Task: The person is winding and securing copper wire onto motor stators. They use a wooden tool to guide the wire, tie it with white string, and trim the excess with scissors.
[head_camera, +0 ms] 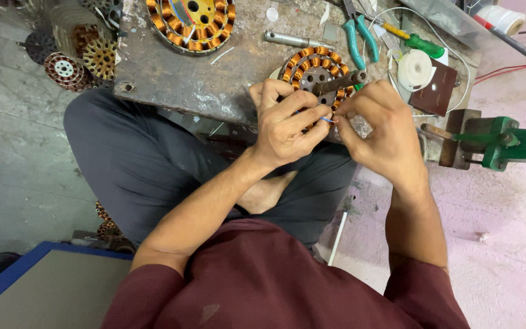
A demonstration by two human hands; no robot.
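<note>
A round motor stator (312, 66) with copper windings and a dark shaft lies on the worn low workbench (178, 79), right in front of me. My left hand (284, 122) grips the near edge of the stator and pinches a thin blue wire (327, 119) between thumb and forefinger. My right hand (382, 131) meets it from the right, fingertips closed on the same wire at the stator's rim. Both hands hide the stator's near side.
A larger wound stator (191, 23) sits at the bench's far edge. Green-handled pliers (360, 38), a metal rod (293, 40), a white tape roll (414, 69) and a brown plate (436, 92) lie nearby. A green vise-like fixture (500, 141) stands right. Spare stators (71, 58) lie on the floor left.
</note>
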